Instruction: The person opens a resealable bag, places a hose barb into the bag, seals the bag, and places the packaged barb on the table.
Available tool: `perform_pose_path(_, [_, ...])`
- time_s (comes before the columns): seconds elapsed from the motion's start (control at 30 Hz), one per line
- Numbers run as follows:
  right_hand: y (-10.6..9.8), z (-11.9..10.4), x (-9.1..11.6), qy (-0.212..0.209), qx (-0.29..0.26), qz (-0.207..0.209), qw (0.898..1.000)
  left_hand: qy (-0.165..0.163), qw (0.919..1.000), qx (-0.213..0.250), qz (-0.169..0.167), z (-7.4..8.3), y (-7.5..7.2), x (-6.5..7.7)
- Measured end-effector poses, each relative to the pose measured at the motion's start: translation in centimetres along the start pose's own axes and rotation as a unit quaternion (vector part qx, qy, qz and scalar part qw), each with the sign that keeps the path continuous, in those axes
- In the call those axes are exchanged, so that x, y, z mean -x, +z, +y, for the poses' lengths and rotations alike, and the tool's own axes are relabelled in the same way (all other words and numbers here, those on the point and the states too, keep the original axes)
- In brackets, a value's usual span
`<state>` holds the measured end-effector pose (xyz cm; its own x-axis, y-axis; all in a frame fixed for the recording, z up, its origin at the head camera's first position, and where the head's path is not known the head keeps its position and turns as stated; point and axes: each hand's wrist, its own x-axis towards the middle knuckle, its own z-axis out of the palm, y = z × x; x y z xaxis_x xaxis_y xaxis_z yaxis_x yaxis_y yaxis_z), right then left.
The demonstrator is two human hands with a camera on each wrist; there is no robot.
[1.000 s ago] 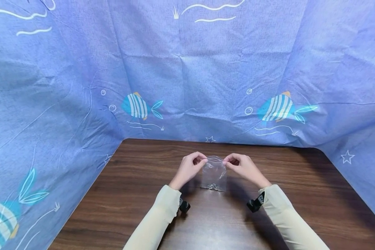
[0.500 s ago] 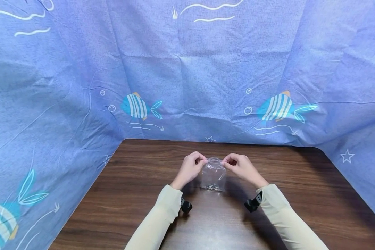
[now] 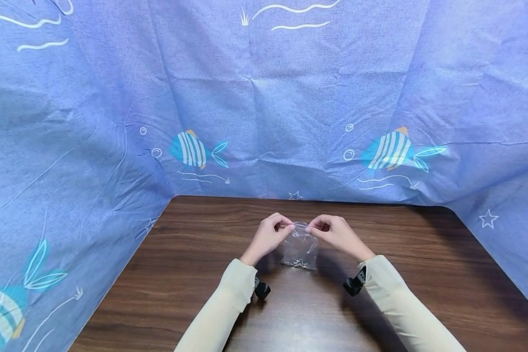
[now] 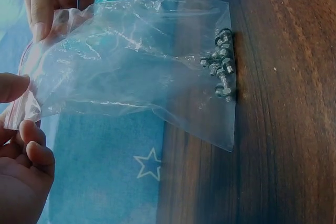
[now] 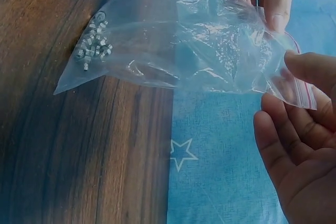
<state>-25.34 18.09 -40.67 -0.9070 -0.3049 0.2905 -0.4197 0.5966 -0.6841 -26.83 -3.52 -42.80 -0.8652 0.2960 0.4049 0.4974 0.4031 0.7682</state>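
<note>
A clear zip bag (image 3: 300,247) stands upright between the two hands, its bottom edge at the tabletop. Several small silvery metal pieces, which look like screws (image 4: 223,64), lie gathered in its bottom. My left hand (image 3: 269,237) pinches the top edge near the bag's left corner between thumb and fingers. At the right part of that same edge, my right hand (image 3: 338,235) pinches it likewise. A red line runs along the zip strip (image 5: 304,90) in the right wrist view. Whether the zip is sealed along its length I cannot tell.
The brown wood-grain table (image 3: 193,274) spreads around the bag. Behind it and at both sides hangs a blue cloth (image 3: 290,112) printed with fish. A black wrist camera (image 3: 355,283) sits below the right cuff, another on the left wrist.
My right hand has shifted left along the bag's top edge, so the hands are closer together. The bag's mouth looks narrower, and the left hand has barely moved.
</note>
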Motion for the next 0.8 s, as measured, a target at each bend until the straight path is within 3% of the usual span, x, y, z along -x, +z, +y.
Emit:
perform_pose_path(0.4, [0.21, -0.29, -0.03, -0.018, 0.000, -0.013, 1.000, 0.008, 0.9996, -0.016, -0.021, 0.38, -0.18, -0.16])
perform_pose_path(0.8, [0.77, -0.58, -0.16, -0.014, -0.011, -0.011, 1.000, -0.009, 0.9994, 0.022, -0.024, 0.47, 0.42, 0.06])
